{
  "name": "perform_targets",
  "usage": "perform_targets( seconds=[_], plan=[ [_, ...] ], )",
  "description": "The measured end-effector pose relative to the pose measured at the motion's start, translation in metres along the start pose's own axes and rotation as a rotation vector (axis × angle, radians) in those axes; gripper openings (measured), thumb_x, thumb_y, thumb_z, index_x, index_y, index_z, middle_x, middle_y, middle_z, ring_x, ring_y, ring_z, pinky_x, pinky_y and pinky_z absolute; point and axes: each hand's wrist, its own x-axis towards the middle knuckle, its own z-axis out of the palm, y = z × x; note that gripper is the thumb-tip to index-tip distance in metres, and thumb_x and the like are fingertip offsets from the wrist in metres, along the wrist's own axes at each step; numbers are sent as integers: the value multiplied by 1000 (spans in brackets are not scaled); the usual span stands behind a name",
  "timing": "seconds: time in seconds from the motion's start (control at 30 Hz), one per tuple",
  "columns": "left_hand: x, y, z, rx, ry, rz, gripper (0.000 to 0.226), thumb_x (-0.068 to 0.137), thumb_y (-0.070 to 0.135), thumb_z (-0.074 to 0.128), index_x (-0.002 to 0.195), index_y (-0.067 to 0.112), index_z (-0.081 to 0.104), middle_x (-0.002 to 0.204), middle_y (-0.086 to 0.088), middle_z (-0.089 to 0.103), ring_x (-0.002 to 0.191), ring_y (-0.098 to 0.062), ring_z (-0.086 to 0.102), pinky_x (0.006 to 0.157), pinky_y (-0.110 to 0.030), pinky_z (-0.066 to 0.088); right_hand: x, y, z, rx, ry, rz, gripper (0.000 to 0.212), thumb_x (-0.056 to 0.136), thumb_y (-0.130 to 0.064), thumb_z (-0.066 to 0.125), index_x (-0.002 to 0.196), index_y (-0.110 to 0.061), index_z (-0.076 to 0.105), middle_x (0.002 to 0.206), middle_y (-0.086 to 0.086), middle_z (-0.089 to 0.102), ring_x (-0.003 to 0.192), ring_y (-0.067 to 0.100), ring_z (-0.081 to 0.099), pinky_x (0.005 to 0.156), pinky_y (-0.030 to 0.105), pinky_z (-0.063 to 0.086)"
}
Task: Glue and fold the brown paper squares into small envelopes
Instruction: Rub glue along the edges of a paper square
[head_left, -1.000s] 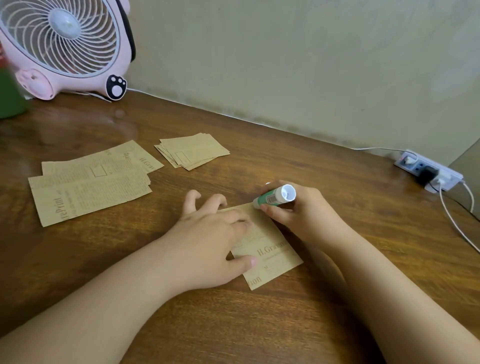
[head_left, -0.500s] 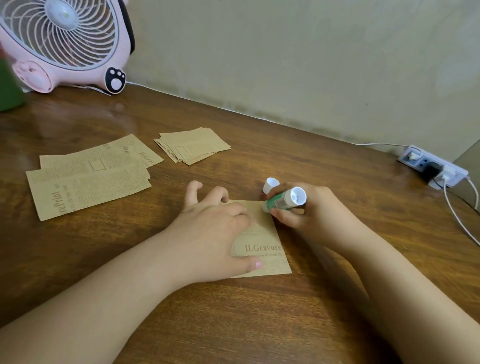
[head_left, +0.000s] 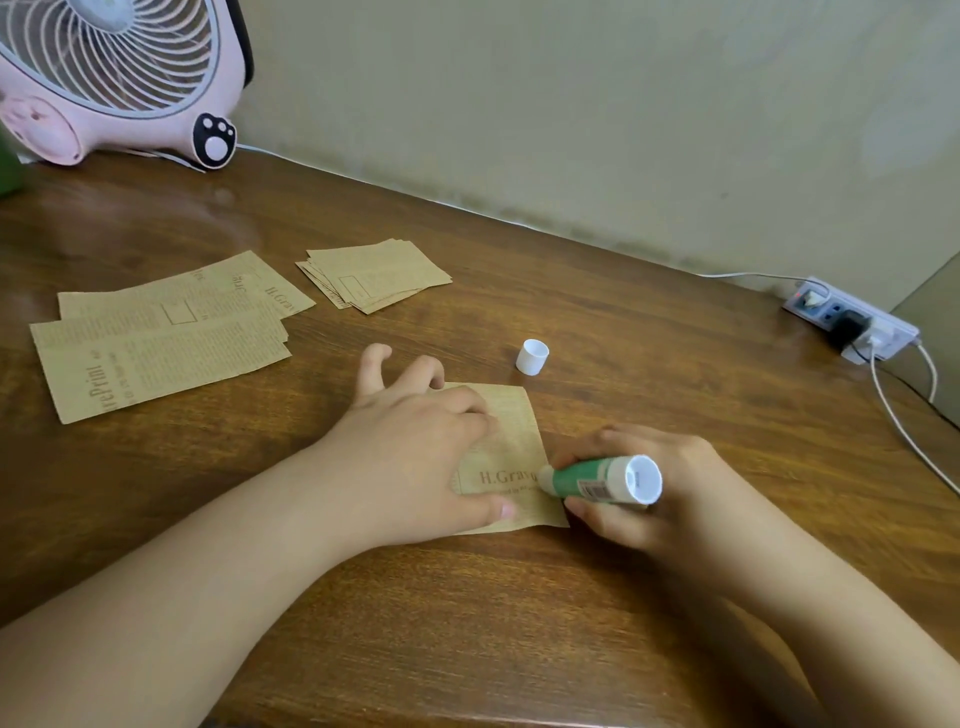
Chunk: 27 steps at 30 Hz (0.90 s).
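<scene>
- left hand (head_left: 415, 457) lies flat on the paper square (head_left: 511, 457) mid-table, fingers spread
- right hand (head_left: 660, 499) grips the glue stick (head_left: 597, 480), tip at the square's right edge
- cap (head_left: 532, 356) just behind; paper stack (head_left: 374, 275) and strips (head_left: 156, 332) sit far left
- bare table (head_left: 675, 374) on the right up to the power strip (head_left: 852, 325)

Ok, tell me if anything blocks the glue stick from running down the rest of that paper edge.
Nothing visible does. The glue stick in the right hand touches the paper at its right edge; the left hand presses further left.
</scene>
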Motion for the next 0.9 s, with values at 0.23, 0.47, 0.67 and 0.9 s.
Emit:
perform_targets(
  seconds=[0.23, 0.47, 0.67, 0.9],
  plan=[
    [-2, 1, -1, -24, 13, -14, 82, 73, 85, 27, 139, 38, 40, 138, 29, 32, 122, -9, 19, 107, -51, -10, -18, -6, -3, 25, 6, -16, 22, 77, -37, 69, 98, -35, 65, 95, -18, 65, 82, 0, 62, 70, 7, 44],
    [-8, 24, -3, 83, 132, -13, 81, 82, 62, 0, 117, 23, 61, 105, 15, 40, 114, -14, 28, 104, -49, -5, -20, 0, -4, 166, 243, 199, 18, 78, -21, 74, 90, -33, 67, 88, -26, 68, 81, -6, 63, 64, 4, 43],
    [-8, 37, -8, 162, 124, -35, 66, 89, 68, 28, 114, 15, 60, 103, 4, 47, 109, -20, 31, 99, -46, 4, 1, 3, -4, 127, 240, 243, 13, 81, -24, 71, 86, -35, 65, 89, -31, 64, 83, -7, 62, 64, 8, 46],
    [7, 34, -6, 69, 84, 17, 51, 88, 63, 35, 115, 24, 55, 92, 9, 30, 101, -18, 30, 94, -44, 11, 26, 17, -3, 48, 165, 219, 5, 82, -23, 70, 86, -25, 69, 82, -17, 68, 79, -2, 62, 64, 9, 44]
  ],
)
